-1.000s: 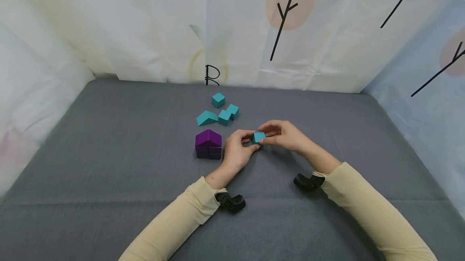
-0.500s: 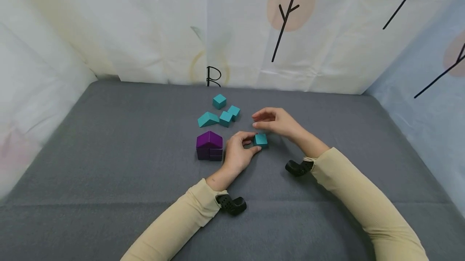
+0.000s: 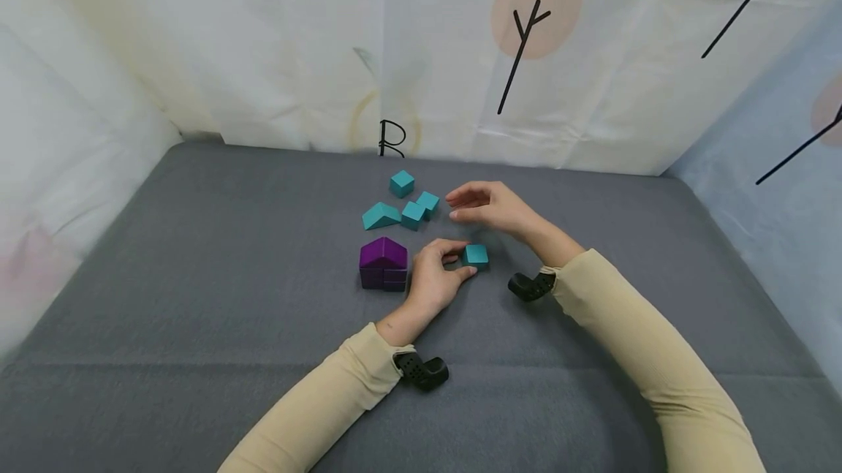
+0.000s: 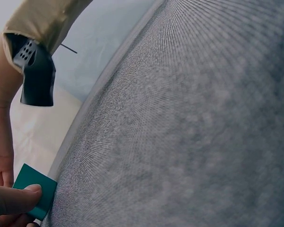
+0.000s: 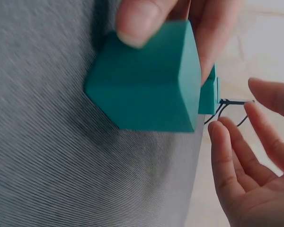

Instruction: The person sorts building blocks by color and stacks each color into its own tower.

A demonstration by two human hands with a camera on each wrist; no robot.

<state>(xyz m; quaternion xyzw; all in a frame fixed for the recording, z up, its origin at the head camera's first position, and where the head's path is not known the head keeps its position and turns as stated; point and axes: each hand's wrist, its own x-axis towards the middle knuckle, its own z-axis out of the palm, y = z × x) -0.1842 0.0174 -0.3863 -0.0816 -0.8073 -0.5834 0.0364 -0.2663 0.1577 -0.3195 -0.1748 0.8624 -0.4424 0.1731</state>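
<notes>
My left hand point(image 3: 434, 277) pinches a teal cube block point(image 3: 476, 257) between thumb and fingers, low over the grey cloth. The left wrist view shows the thumb point(image 4: 23, 197) lying across the cube's face. My right hand point(image 3: 495, 208) hovers behind and above that cube, fingers slightly bent with nothing between them. Its fingertips point left toward a teal cube point(image 3: 428, 202), which stands beside another teal cube point(image 3: 413, 215). In the right wrist view, the pinched cube point(image 5: 142, 90) looms large, and my right hand's fingers are spread at lower right.
Left of my left hand stands a small house-like stack of purple blocks point(image 3: 384, 265) with a roof-shaped top. Behind it lie a teal triangular block point(image 3: 381, 216) and one more teal cube point(image 3: 402, 183). Printed white curtains point(image 3: 447, 56) enclose the grey table point(image 3: 230, 275).
My right hand has let go of the teal cube and moved back and left toward the other teal blocks. My left hand stays at the cube.
</notes>
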